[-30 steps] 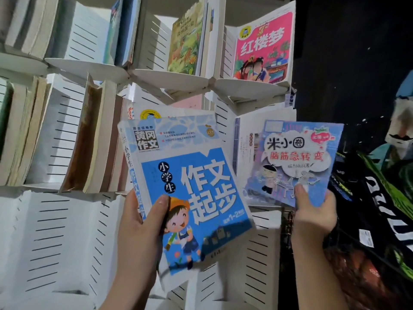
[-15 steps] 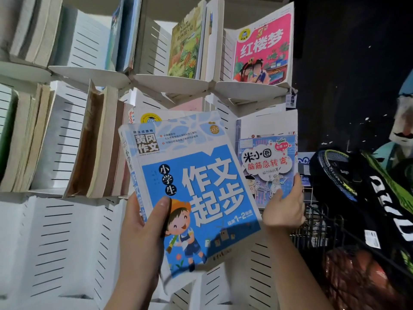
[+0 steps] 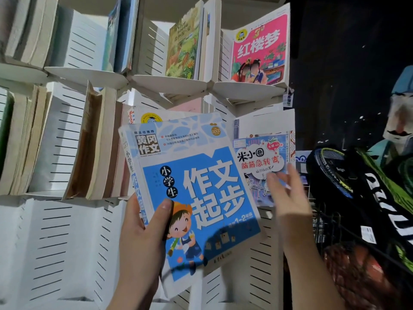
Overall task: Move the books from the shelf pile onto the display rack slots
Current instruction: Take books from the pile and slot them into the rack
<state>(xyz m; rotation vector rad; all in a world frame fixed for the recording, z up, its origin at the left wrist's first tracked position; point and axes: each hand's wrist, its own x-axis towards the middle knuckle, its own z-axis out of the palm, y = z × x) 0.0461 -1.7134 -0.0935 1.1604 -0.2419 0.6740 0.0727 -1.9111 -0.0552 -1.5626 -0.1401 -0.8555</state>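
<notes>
My left hand (image 3: pixel 143 240) grips a thick blue book (image 3: pixel 196 198) with a cartoon boy on its cover, thumb across the front, tilted in front of the white display rack (image 3: pixel 67 148). A thin pale-blue book (image 3: pixel 263 153) stands in the middle-row slot at the right. My right hand (image 3: pixel 288 195), blurred with fingers spread, hovers just in front of that book's lower right part and holds nothing. A pink book (image 3: pixel 259 48) stands in the slot above it.
Other rack slots hold books, among them a green-covered one (image 3: pixel 183 48) up top and brown-edged ones (image 3: pixel 93 148) at the left. The slatted lower slots (image 3: pixel 55 253) hold none. Right of the rack lie a black racket bag (image 3: pixel 368 193) and a wire basket (image 3: pixel 324 224).
My right hand carried the thin pale-blue book left into the middle-row slot, let it go and now draws back with fingers spread. The left hand and its blue book barely moved.
</notes>
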